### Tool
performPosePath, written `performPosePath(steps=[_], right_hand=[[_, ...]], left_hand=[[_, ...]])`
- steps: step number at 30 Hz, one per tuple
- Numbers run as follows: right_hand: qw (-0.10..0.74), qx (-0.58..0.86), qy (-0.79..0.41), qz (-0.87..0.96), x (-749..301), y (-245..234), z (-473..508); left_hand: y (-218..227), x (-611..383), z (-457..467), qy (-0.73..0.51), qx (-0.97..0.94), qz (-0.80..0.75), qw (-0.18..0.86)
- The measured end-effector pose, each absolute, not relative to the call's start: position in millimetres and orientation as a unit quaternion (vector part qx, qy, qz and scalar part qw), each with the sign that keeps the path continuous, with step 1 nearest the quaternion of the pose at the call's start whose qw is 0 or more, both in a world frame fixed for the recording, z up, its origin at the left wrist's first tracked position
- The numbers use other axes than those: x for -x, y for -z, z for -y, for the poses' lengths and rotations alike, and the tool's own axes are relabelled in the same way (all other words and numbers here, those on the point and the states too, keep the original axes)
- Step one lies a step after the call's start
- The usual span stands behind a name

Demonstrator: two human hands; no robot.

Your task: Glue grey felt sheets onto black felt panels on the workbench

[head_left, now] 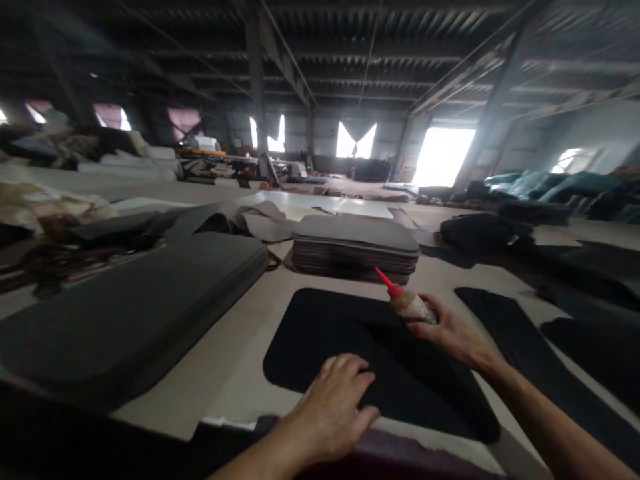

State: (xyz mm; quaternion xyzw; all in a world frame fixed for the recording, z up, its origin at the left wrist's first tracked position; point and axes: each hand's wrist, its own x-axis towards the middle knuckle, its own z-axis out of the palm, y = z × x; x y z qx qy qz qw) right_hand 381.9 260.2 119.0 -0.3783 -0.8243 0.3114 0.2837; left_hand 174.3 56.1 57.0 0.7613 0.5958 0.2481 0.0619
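we grip the bottle (414, 308) in our right hand (447, 331), its red nozzle (389, 283) angled up near the black sheet's (325, 327) far edge. our left hand (336, 403) is open, palm down, at the sheet's near edge; we cannot tell if it touches. just beyond lies a gray stack (355, 233).

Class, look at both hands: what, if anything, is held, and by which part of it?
The right hand holds a bottle by its body, at the end away from the red nozzle. The left hand grips nothing.
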Motion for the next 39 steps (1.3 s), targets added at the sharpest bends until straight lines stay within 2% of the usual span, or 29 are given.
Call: performPosePath(steps=[3,8,16,30,39], right_hand=[[0.234,0.390,-0.300,0.838,-368,-125,-231],[0.217,0.360,-0.325,0.847,-344,-134,-203],[0.265,0.310,-0.443,0.798,-302,-140,-185],[0.205,0.213,-0.350,0.889,-269,-134,-163],[0.213,0.151,-0.284,0.923,-266,-139,-164]], left_hand=[[-69,-179,-54,-0.231,-0.766,-0.595,0.075],[-70,-178,-56,-0.202,-0.773,-0.598,0.065],[-69,-177,-56,-0.208,-0.779,-0.590,0.046],[-68,-177,-57,-0.243,-0.770,-0.582,0.101],[-67,-177,-58,-0.240,-0.771,-0.582,0.098]])
